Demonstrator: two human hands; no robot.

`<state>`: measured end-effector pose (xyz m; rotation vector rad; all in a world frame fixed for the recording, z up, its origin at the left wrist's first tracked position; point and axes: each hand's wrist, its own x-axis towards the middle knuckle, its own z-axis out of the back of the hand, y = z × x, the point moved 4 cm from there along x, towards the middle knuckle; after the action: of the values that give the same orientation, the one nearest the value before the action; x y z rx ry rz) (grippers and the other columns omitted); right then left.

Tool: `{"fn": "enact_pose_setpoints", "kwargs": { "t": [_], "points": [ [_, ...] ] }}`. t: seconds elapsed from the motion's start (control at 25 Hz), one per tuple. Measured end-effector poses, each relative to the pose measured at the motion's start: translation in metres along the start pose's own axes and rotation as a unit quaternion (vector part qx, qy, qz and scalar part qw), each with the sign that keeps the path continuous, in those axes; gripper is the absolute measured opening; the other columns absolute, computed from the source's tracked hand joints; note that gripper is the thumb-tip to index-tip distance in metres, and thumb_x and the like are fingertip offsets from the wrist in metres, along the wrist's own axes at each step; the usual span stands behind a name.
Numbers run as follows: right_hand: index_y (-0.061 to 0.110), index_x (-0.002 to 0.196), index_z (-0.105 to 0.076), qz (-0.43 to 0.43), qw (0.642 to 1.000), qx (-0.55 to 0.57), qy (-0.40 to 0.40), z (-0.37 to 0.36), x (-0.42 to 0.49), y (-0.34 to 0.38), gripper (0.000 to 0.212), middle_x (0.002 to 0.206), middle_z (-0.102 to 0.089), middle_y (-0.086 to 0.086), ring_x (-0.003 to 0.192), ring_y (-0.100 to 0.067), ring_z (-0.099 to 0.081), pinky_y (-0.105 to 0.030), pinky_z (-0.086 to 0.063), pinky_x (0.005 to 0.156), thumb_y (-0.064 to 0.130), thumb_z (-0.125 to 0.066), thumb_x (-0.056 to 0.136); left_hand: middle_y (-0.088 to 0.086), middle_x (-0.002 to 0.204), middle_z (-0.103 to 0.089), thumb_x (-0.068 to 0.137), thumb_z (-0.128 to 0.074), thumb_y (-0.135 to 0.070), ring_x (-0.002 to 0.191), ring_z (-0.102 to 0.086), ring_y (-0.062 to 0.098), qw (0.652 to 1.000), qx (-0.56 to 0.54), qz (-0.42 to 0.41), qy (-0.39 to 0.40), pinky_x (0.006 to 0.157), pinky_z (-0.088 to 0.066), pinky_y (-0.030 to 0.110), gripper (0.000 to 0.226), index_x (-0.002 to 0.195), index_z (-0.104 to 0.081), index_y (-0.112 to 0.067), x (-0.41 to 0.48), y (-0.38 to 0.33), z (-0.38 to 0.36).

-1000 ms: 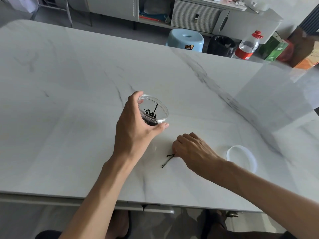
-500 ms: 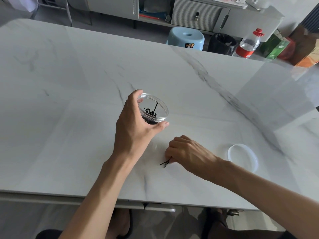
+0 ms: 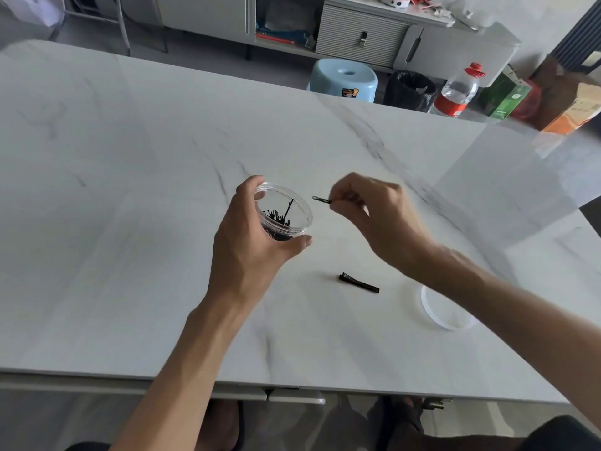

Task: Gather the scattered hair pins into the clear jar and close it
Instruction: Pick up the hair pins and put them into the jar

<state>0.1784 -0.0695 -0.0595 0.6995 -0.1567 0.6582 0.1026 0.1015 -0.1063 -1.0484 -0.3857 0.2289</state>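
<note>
The left hand (image 3: 250, 242) is gripping the jar (image 3: 283, 212) to steady it while the right hand (image 3: 374, 219) is pinching a pin (image 3: 321, 199) beside its rim for dropping in.

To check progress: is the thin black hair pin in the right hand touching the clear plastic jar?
Apart. In the head view, bare white table shows between the thin black hair pin and the rim of the clear plastic jar.
</note>
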Motion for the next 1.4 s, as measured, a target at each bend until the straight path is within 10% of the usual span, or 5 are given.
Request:
{"fn": "enact_pose_setpoints", "kwargs": {
  "t": [0.36, 0.56, 0.92, 1.12, 1.4],
  "points": [
    [0.017, 0.093, -0.071, -0.072, 0.995, 0.065, 0.034, -0.001, 0.001, -0.013, 0.009, 0.084, -0.070, 0.006, 0.076, -0.007, -0.063, -0.013, -0.047, 0.072, 0.012, -0.069, 0.086, -0.015, 0.124, -0.053, 0.056, -0.086, -0.043, 0.115, -0.047, -0.001, 1.000, -0.013, -0.012, 0.022, 0.083, -0.031, 0.001, 0.090, 0.132, -0.038, -0.034, -0.002, -0.001, -0.003],
    [0.019, 0.096, -0.068, -0.105, 0.962, -0.116, 0.222, -0.028, -0.066, -0.062, 0.020, 0.089, -0.059, 0.006, 0.080, -0.018, -0.063, -0.029, -0.050, 0.070, 0.029, -0.075, 0.080, -0.017, 0.122, -0.051, 0.058, -0.086, -0.043, 0.116, -0.047, -0.002, 0.999, -0.009, -0.029, 0.023, 0.084, -0.029, -0.001, 0.088, 0.130, -0.038, -0.032, -0.004, -0.002, -0.003],
    [0.027, 0.085, -0.062, -0.107, 0.994, 0.021, 0.014, 0.004, -0.036, -0.031, 0.012, 0.072, -0.060, 0.012, 0.063, -0.006, -0.053, -0.015, -0.043, 0.059, 0.019, -0.070, 0.083, -0.017, 0.125, -0.054, 0.051, -0.087, -0.047, 0.115, -0.048, -0.003, 0.997, -0.002, -0.018, 0.080, 0.082, -0.032, 0.000, 0.100, 0.133, -0.032, -0.037, -0.006, -0.004, -0.019],
    [0.021, 0.093, -0.070, -0.004, 0.994, 0.046, 0.095, 0.002, -0.008, 0.011, 0.010, 0.086, -0.065, 0.011, 0.074, -0.001, -0.057, -0.009, -0.041, 0.068, 0.018, -0.071, 0.084, -0.025, 0.121, -0.055, 0.050, -0.086, -0.046, 0.106, -0.051, -0.010, 0.991, -0.017, -0.021, 0.131, 0.085, -0.042, 0.010, 0.092, 0.127, -0.038, -0.038, -0.009, -0.011, -0.032],
    [0.029, 0.132, -0.048, -0.281, 0.930, -0.155, 0.181, 0.035, -0.087, -0.078, 0.063, 0.132, -0.050, -0.002, 0.121, -0.022, -0.043, -0.029, -0.037, 0.095, 0.048, -0.073, 0.077, -0.024, 0.120, -0.053, 0.050, -0.087, -0.045, 0.109, -0.048, -0.010, 0.987, -0.029, -0.038, 0.152, 0.083, -0.032, 0.001, 0.086, 0.123, -0.042, -0.035, -0.012, -0.014, -0.035]
  ]
}}
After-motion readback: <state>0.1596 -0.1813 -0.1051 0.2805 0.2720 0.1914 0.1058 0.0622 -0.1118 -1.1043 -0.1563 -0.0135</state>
